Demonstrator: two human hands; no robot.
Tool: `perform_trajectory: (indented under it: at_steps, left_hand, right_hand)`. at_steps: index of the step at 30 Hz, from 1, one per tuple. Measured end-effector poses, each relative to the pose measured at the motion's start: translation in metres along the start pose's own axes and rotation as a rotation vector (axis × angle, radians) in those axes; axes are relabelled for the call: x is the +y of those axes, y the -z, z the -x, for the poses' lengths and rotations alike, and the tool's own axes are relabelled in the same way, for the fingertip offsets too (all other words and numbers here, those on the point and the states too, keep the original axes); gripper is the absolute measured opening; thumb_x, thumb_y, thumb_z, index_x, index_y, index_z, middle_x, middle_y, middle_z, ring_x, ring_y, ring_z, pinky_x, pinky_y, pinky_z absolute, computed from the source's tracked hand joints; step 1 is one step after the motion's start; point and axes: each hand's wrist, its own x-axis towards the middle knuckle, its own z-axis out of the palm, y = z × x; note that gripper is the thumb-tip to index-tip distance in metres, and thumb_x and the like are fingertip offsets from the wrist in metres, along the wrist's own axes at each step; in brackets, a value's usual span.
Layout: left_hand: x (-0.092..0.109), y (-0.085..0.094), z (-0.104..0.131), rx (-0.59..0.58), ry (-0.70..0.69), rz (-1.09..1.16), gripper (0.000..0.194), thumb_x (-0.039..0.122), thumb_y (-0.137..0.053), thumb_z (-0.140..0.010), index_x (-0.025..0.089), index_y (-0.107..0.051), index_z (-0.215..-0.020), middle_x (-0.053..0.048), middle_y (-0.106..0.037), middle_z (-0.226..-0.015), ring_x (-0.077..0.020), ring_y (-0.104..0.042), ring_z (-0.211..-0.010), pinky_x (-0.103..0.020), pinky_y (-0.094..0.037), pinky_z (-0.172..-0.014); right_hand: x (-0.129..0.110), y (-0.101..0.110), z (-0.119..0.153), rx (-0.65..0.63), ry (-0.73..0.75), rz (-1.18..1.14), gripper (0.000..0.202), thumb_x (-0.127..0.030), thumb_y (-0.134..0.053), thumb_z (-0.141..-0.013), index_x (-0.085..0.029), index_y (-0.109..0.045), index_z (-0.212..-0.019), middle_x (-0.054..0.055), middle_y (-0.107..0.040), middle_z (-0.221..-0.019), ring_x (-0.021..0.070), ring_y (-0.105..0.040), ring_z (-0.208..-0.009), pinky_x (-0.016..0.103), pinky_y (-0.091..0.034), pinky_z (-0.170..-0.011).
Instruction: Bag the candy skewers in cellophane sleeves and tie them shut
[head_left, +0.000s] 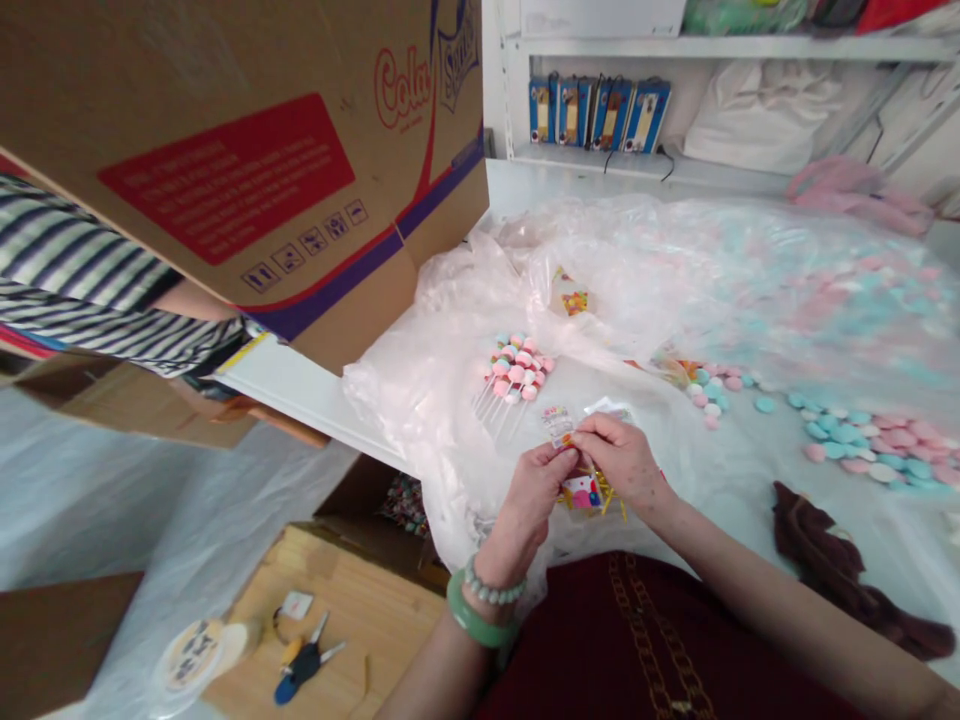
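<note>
My left hand (534, 492), with a green bangle and beads at its wrist, pinches the lower edge of a small clear printed packet (557, 425). Beside it my right hand (619, 455) is closed on the same packet, the fingertips of both hands nearly touching. Under the hands lie a colourful printed piece (581, 491) and several yellow twist ties (613, 497). Just beyond the hands, a bunch of pink, white and blue candies on sticks (517, 367) rests on the plastic sheet. Another clear packet is partly hidden behind my right hand.
A large cardboard box (300, 130) stands at the left, with a person's striped sleeve (75, 270) behind it. Loose candies (885, 445) and a dark cloth (832, 560) lie at the right. Keys (304, 660) rest on a wooden surface at lower left. Blue boxes (611, 112) line a shelf.
</note>
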Motion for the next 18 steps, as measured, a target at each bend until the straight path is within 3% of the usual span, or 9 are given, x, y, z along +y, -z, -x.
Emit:
perform_trajectory:
  at_steps: [4, 10, 14, 18]
  left_hand:
    - [0.009, 0.034, 0.004, 0.171, -0.074, 0.031, 0.023, 0.034, -0.073, -0.065, 0.012, -0.067, -0.067, -0.002, -0.062, -0.062, -0.0103, -0.052, -0.055, -0.022, -0.039, -0.054]
    - [0.019, 0.073, 0.005, 0.411, -0.168, 0.182, 0.024, 0.031, -0.078, -0.054, 0.014, -0.062, -0.058, -0.001, -0.060, -0.057, -0.0106, -0.052, -0.055, -0.022, -0.041, -0.054]
    - [0.013, 0.082, 0.003, 0.477, -0.199, 0.208, 0.022, 0.033, -0.075, -0.061, 0.016, -0.061, -0.062, 0.003, -0.056, -0.057, -0.0084, -0.048, -0.051, -0.021, -0.039, -0.051]
    - [0.009, 0.084, 0.004, 0.484, -0.202, 0.205, 0.022, 0.034, -0.068, -0.071, 0.019, -0.056, -0.060, 0.005, -0.053, -0.056, -0.0078, -0.046, -0.050, -0.019, -0.036, -0.048]
  right_hand:
    - [0.000, -0.030, -0.023, -0.151, -0.039, -0.099, 0.024, -0.031, -0.053, -0.082, -0.019, -0.056, -0.062, -0.004, -0.053, -0.058, 0.0099, -0.046, -0.054, 0.023, -0.034, -0.053]
    - [0.001, -0.085, -0.071, -0.077, -0.622, -0.485, 0.006, -0.022, -0.057, -0.079, -0.016, -0.058, -0.078, 0.002, -0.064, -0.070, 0.0078, -0.048, -0.044, 0.021, -0.029, -0.042]
    - [0.004, -0.098, -0.090, -0.090, -0.641, -0.584, 0.005, -0.016, -0.054, -0.075, -0.016, -0.052, -0.071, 0.001, -0.058, -0.061, 0.0065, -0.041, -0.040, 0.020, -0.027, -0.040]
    - [0.013, -0.078, -0.078, -0.019, -0.547, -0.609, 0.013, -0.022, -0.059, -0.072, -0.017, -0.049, -0.065, -0.005, -0.049, -0.053, 0.0051, -0.032, -0.039, 0.020, -0.022, -0.039]
